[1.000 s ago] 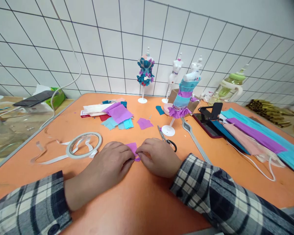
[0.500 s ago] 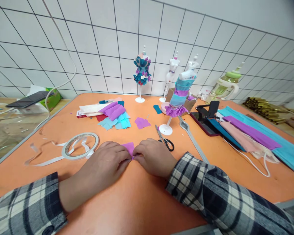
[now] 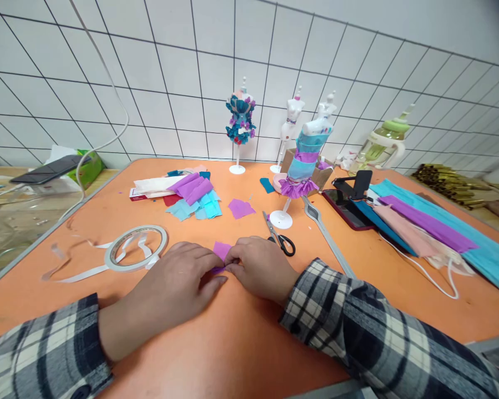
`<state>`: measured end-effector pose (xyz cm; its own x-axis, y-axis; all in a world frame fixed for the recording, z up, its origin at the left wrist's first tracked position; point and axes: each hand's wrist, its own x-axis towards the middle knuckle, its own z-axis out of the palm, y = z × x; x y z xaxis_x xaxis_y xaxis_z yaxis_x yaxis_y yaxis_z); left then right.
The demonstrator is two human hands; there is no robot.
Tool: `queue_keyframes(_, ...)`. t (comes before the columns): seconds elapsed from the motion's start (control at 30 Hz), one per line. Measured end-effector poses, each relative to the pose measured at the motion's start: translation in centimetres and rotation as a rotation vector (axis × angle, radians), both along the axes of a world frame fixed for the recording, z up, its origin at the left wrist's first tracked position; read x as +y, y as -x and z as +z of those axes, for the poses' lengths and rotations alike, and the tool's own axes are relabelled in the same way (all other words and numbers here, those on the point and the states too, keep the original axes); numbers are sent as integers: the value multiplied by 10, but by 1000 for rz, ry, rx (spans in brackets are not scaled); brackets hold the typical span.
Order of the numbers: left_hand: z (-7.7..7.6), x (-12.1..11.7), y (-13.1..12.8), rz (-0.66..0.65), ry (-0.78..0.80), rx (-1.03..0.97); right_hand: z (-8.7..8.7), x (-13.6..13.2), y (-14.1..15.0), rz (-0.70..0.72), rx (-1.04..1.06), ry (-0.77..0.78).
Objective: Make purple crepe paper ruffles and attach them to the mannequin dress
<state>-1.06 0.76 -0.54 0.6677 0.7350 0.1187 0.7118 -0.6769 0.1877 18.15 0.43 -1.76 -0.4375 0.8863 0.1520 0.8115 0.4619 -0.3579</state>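
Note:
A small piece of purple crepe paper is between my two hands, low over the table's middle. My right hand pinches its gathered edge between thumb and fingers. My left hand lies against the paper's left side; its thumb is spread away from the fingertips, leaving a gap. The fingers partly cover the paper. Black-handled scissors lie beyond my right hand, and a roll of white tape with loose strips lies left of my left hand. A flat purple paper scrap is farther up.
Mini dress forms stand behind: one in teal ruffles, one mostly bare, one in a blue-purple paper dress. Paper pieces pile at back left. Tweezers, a phone and crepe strips lie right.
My left thumb has moved away from its fingertips, down toward me, uncovering more purple paper. My right hand keeps its pinch, with a slight shift.

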Motion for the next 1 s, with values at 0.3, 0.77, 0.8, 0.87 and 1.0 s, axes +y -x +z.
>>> queue_keyframes(0.3, -4, 7, 1, -42, -52, 10, 6, -5, 0, 22, -87, -19)
queue_keyframes(0.77, 1, 6, 1, -40, -139, 43, 2, -4, 6, -29, -68, -1)
queue_keyframes(0.8, 2, 6, 1, -43, -143, 41, 2, -4, 5, -30, -56, 3)
queue_keyframes(0.87, 3, 5, 1, -44, -144, 40, 2, -4, 5, -34, -25, 5)
queue_keyframes(1.0, 4, 5, 2, -54, -136, 40, 1, -3, 3, 7, -60, -20)
